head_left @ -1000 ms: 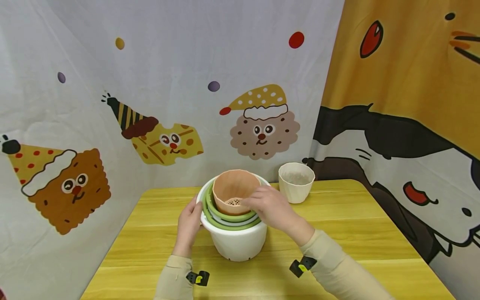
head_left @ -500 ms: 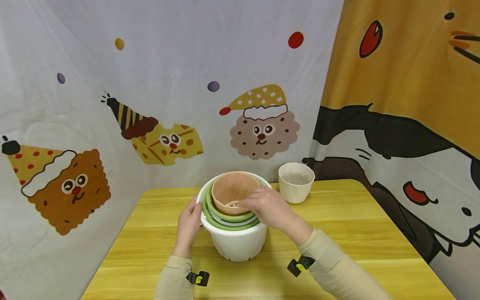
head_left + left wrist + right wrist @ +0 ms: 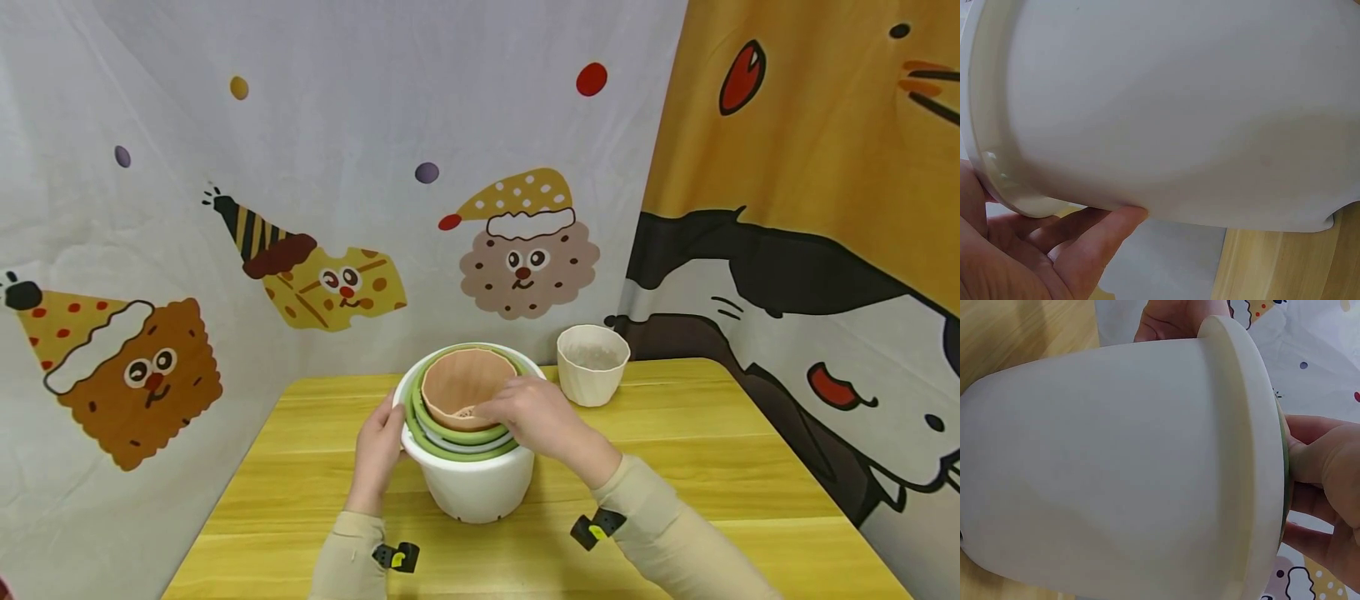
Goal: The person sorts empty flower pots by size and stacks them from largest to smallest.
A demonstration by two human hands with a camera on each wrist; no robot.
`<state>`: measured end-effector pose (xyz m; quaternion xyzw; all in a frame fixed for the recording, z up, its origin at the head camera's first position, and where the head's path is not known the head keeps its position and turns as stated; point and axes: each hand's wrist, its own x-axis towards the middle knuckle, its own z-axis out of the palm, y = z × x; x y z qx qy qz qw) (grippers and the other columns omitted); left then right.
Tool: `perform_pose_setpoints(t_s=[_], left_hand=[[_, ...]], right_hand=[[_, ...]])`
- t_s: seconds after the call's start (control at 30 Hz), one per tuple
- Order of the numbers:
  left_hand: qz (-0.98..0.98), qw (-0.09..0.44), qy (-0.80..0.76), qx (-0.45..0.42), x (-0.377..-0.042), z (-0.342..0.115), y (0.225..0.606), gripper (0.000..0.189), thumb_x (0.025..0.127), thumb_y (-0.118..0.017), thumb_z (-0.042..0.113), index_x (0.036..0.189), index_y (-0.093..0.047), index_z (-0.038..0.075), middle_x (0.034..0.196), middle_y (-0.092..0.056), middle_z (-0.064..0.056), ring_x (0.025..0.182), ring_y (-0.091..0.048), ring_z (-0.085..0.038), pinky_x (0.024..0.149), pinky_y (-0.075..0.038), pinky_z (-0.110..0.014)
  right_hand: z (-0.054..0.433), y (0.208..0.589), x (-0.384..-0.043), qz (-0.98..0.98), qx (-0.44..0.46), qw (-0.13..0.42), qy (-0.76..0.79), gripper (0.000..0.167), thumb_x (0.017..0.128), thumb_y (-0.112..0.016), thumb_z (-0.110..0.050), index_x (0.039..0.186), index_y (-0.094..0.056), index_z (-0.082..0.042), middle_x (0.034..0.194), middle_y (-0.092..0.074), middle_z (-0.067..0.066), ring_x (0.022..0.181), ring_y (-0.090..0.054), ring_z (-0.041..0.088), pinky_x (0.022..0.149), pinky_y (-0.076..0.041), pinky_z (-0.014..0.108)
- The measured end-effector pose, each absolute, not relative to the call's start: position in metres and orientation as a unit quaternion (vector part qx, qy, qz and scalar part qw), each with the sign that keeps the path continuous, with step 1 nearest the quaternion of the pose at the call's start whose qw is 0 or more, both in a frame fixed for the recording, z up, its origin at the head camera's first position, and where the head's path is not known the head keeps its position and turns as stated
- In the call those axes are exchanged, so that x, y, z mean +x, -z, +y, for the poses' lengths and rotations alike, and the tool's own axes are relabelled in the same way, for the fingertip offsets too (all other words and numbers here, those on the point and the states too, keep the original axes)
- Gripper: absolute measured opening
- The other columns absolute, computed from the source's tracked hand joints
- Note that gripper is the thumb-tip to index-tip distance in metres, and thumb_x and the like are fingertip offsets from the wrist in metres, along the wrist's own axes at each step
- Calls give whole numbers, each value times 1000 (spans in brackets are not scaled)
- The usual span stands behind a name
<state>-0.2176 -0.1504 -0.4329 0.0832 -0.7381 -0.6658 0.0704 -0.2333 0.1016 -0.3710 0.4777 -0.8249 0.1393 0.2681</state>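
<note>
A large white flowerpot (image 3: pixel 480 487) stands upright on the table, with several smaller pots nested inside, green and pale rims showing. Innermost sits a peach flowerpot (image 3: pixel 467 379) with drain holes in its bottom, its rim above the others. My left hand (image 3: pixel 377 454) grips the white pot's rim from the left side; in the left wrist view, fingers (image 3: pixel 1100 247) touch the wall under the rim. With its thumb and fingers, my right hand (image 3: pixel 543 417) pinches the peach pot's near right rim. The right wrist view hides that pinch partly behind the white pot's rim.
Behind and to the right, a cream flowerpot (image 3: pixel 592 379) stands alone near the back edge of the wooden table (image 3: pixel 675 467). Printed cloth (image 3: pixel 337 125) hangs close behind the table and along its sides.
The peach pot has sunk a little deeper into the nested pots and shifted slightly left, along with my right hand. The left hand and the white pot have stayed still.
</note>
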Motion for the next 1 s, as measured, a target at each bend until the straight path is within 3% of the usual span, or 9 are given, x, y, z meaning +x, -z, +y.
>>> perform_pose_setpoints(t_s=[0.57, 1.0], left_hand=[[-743, 73, 661, 82, -217, -151, 432, 48, 103, -46, 28, 149, -47, 12, 147, -48, -15, 78, -65, -16, 64, -59, -32], [-740, 64, 665, 80, -217, -151, 433, 49, 104, -46, 29, 150, -45, 12, 148, -47, -16, 83, -65, -17, 68, -60, -33]], right_hand=[[102, 367, -232, -855, 454, 205, -146, 21, 90, -71, -10, 99, -80, -26, 92, -74, -10, 84, -67, 10, 68, -56, 28], [104, 369, -232, -862, 446, 178, -163, 21, 93, -70, -13, 110, -78, -21, 102, -74, -8, 94, -68, 11, 78, -57, 29]])
